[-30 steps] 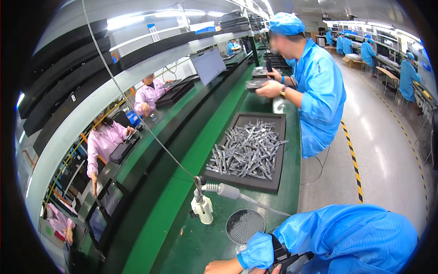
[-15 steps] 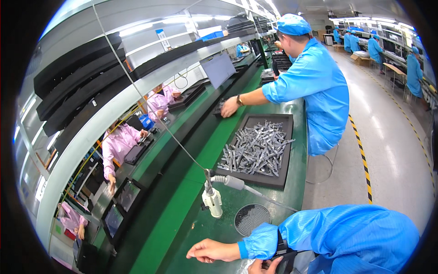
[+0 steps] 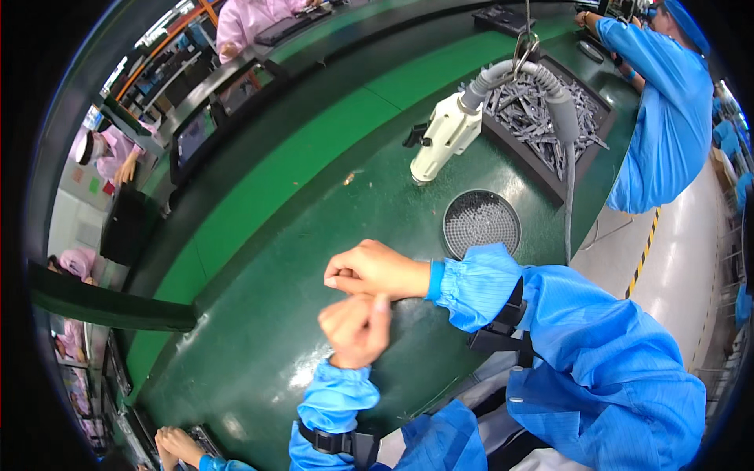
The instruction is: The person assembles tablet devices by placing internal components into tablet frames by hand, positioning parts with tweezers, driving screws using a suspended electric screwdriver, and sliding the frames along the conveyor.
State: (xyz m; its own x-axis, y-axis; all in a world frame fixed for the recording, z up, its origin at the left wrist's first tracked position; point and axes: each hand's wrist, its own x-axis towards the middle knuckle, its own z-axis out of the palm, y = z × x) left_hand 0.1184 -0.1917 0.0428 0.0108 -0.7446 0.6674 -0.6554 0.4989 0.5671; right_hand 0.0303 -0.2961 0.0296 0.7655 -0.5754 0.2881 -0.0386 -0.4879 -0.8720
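Note:
My right hand (image 3: 377,271) is curled over the green bench, fingers folded in and nothing visible in them. Just below it is my left hand (image 3: 357,331), slightly blurred, its fingers also curled, close to or touching the right one. Black straps with dark boxes sit on both blue sleeves, one at the right forearm (image 3: 503,322) and one at the left (image 3: 334,443). Right of my right hand stands a round dark dish (image 3: 481,224) with small grey pieces in it. Beyond it hangs a cream-coloured tool (image 3: 448,137) with a grey cable.
A black tray (image 3: 542,174) heaped with long grey parts lies at the far right, near a co-worker in blue (image 3: 664,110). Another person's hands (image 3: 179,446) rest at the lower left. A dark green bar (image 3: 110,298) juts in from the left. People in pink sit across the bench.
My view has swung down and left. My left hand has left the strap on the right sleeve and now lies beside my right hand.

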